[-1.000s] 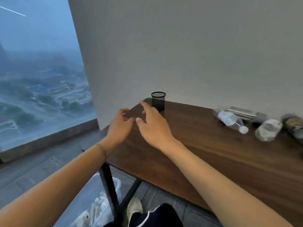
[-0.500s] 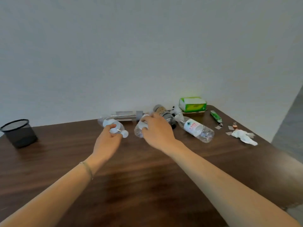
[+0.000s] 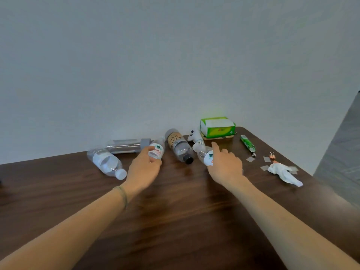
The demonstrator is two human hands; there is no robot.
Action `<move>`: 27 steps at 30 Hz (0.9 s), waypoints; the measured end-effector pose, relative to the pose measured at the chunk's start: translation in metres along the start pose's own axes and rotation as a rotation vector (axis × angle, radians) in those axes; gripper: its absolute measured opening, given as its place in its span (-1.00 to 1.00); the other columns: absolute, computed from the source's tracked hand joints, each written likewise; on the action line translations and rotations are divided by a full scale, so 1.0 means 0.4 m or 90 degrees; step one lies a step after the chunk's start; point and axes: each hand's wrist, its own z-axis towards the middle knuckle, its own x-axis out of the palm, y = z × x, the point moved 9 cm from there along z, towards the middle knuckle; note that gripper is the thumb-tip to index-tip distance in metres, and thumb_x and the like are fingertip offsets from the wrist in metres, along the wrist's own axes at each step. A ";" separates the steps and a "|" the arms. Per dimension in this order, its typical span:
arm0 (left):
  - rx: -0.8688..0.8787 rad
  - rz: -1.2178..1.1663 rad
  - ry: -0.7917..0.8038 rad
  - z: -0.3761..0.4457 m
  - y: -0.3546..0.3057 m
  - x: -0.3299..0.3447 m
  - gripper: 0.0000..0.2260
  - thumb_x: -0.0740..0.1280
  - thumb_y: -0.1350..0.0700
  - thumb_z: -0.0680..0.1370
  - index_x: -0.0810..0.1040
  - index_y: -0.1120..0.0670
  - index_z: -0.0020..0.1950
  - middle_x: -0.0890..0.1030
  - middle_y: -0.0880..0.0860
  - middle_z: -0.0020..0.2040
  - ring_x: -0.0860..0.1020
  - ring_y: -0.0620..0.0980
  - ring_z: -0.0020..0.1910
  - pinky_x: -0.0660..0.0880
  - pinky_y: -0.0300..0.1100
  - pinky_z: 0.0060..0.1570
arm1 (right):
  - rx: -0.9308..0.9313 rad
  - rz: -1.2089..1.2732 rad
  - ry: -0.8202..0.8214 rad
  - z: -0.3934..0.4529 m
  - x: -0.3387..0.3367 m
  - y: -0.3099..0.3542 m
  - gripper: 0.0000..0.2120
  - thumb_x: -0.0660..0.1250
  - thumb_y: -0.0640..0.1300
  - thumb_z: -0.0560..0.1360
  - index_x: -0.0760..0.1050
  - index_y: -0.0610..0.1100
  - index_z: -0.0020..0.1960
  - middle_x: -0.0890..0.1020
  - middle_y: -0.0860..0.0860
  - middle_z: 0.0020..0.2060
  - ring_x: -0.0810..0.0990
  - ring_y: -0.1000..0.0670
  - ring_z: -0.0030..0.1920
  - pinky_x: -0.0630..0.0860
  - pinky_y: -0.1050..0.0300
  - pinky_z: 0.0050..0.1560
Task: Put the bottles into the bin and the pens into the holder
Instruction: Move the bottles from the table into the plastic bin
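Both forearms reach out over the dark wood table (image 3: 175,221), a thin band round the left wrist. The left hand (image 3: 143,169) has its fingers curled round a small water bottle with a red-and-white label (image 3: 157,151), gripping it low on the body. The right hand (image 3: 226,165) is wrapped round another small labelled bottle (image 3: 204,153), index finger sticking out straight, bottle tipped on its side.

Left of the left hand, a clear bottle with a white cap (image 3: 106,162) lies on the table, cap toward the camera. Between the hands lies a black-capped bottle with a brown label (image 3: 179,146). Behind, along the wall, lies a long clear tube-like container with a grey end (image 3: 126,146).

Off to the right: crumpled white tissue (image 3: 284,173), a binder clip (image 3: 272,155), a green stick-shaped pack (image 3: 247,143), and a green tissue box (image 3: 217,126) at the back. Bin, holder and pens aren't in view.
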 end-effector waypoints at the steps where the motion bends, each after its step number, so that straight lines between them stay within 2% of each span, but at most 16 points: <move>1: 0.009 0.012 -0.001 0.013 -0.024 0.006 -0.56 0.26 0.05 0.54 0.40 -0.10 0.44 0.61 0.06 0.28 0.57 0.03 0.07 0.57 0.02 0.15 | -0.004 0.002 -0.015 -0.003 -0.008 -0.003 -0.17 0.34 0.13 0.54 -0.05 0.01 0.65 0.49 -0.13 0.36 0.51 -0.18 0.30 0.49 -0.09 0.15; 5: 0.060 0.046 0.017 0.090 -0.120 0.051 -0.59 0.20 0.01 0.54 0.38 -0.12 0.40 0.69 0.06 0.00 0.65 0.08 -0.05 0.60 0.00 0.02 | 0.004 0.058 -0.087 -0.030 -0.083 -0.026 -0.18 0.34 0.11 0.55 -0.04 0.03 0.65 0.51 -0.11 0.33 0.53 -0.16 0.28 0.52 -0.07 0.12; 7: 0.085 0.082 0.025 0.125 -0.169 0.084 -0.55 0.21 0.01 0.55 0.36 -0.05 0.45 0.68 0.10 0.06 0.63 0.13 0.06 0.56 0.00 0.05 | 0.005 0.096 -0.103 -0.046 -0.117 -0.042 -0.19 0.32 0.11 0.55 -0.04 0.04 0.65 0.51 -0.09 0.31 0.54 -0.16 0.27 0.52 -0.05 0.07; 10: 0.098 0.175 0.083 0.177 -0.225 0.163 -0.56 0.17 0.03 0.60 0.37 0.12 0.47 0.58 0.13 0.30 0.56 0.20 0.23 0.49 -0.01 0.12 | 0.008 0.146 -0.109 -0.069 -0.149 -0.067 -0.21 0.31 0.12 0.55 -0.04 0.07 0.64 0.52 -0.06 0.30 0.54 -0.14 0.25 0.50 -0.04 0.02; 13: 0.072 0.257 0.114 0.240 -0.220 0.235 -0.37 0.02 -0.20 0.41 0.45 0.10 0.35 0.53 0.11 0.33 0.57 0.20 0.19 0.50 0.00 0.11 | 0.025 0.164 -0.099 -0.085 -0.160 -0.092 -0.22 0.32 0.13 0.54 -0.02 0.10 0.63 0.52 -0.03 0.30 0.55 -0.12 0.24 0.53 -0.04 0.04; 14: 0.055 0.264 0.117 0.256 -0.211 0.254 -0.37 0.05 -0.24 0.42 0.44 0.07 0.37 0.54 0.10 0.34 0.57 0.19 0.20 0.50 0.01 0.14 | 0.027 0.170 -0.098 -0.090 -0.161 -0.100 -0.22 0.32 0.13 0.54 -0.02 0.10 0.62 0.52 -0.02 0.31 0.55 -0.11 0.24 0.55 -0.05 0.07; 16: -0.001 0.257 0.135 0.259 -0.191 0.284 -0.37 0.17 -0.26 0.50 0.34 0.02 0.51 0.54 0.11 0.39 0.57 0.19 0.28 0.48 -0.01 0.19 | 0.031 0.183 -0.097 -0.097 -0.164 -0.115 -0.21 0.32 0.11 0.54 -0.04 0.11 0.63 0.51 -0.01 0.34 0.55 -0.09 0.27 0.56 -0.05 0.11; 19: -0.051 0.221 0.132 0.237 -0.182 0.305 -0.27 0.20 -0.24 0.55 0.10 0.01 0.64 0.50 0.17 0.44 0.57 0.22 0.30 0.51 0.00 0.25 | 0.029 0.196 -0.101 -0.102 -0.170 -0.128 -0.22 0.31 0.12 0.55 -0.04 0.12 0.63 0.47 0.03 0.40 0.51 -0.07 0.33 0.51 -0.03 0.13; 23: -0.066 0.149 0.102 0.229 -0.158 0.297 -0.23 0.18 -0.26 0.49 0.06 -0.01 0.63 0.53 0.21 0.32 0.62 0.23 0.07 0.64 0.08 0.06 | 0.032 0.210 -0.106 -0.101 -0.185 -0.120 -0.23 0.30 0.13 0.56 -0.03 0.13 0.63 0.46 0.04 0.42 0.49 -0.06 0.37 0.47 -0.03 0.18; 27: -0.042 0.071 0.058 0.194 -0.155 0.232 -0.24 0.17 -0.26 0.49 -0.02 -0.11 0.63 0.55 0.20 0.27 0.61 0.25 0.05 0.67 0.07 -0.06 | 0.010 0.252 -0.116 -0.102 -0.199 -0.064 -0.24 0.30 0.14 0.55 -0.01 0.12 0.63 0.47 0.02 0.40 0.50 -0.08 0.34 0.49 -0.04 0.14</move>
